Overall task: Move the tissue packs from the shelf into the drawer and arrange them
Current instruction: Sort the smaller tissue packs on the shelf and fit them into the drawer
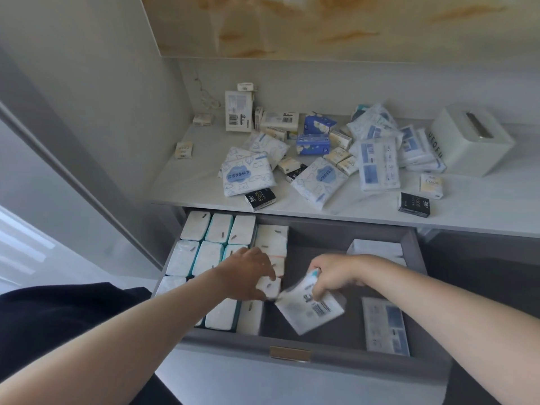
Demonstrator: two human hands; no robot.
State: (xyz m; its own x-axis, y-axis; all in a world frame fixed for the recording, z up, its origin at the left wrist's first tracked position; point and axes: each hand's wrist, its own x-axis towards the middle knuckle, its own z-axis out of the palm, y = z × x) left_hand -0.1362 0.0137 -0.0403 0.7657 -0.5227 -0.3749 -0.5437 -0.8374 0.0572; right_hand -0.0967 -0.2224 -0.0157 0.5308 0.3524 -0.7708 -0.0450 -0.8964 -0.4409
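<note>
In the open drawer [292, 343], toward its middle, your right hand [333, 276] grips a soft white tissue pack [317, 312] by its upper edge, fingers curled over the crinkled plastic wrap. The pack hangs tilted below your fingers, barcode side up, over the dark drawer floor. Just to its left, your left hand [248, 276] pinches a small white pack [270, 286] between thumb and fingertips, at the edge of the standing rows [210, 238]. Those rows fill the drawer's left side: plump rectangular packs set on end, white with teal edges, packed tight. A flat blue-and-white pack [385, 325] lies against the drawer's right wall. Above, on the smooth pale shelf [187, 182], a loose heap of packs [377, 162] lies scattered, glossy white, blue and black wrappers overlapping. A hard white tissue box [473, 138] stands at the shelf's right end.
</note>
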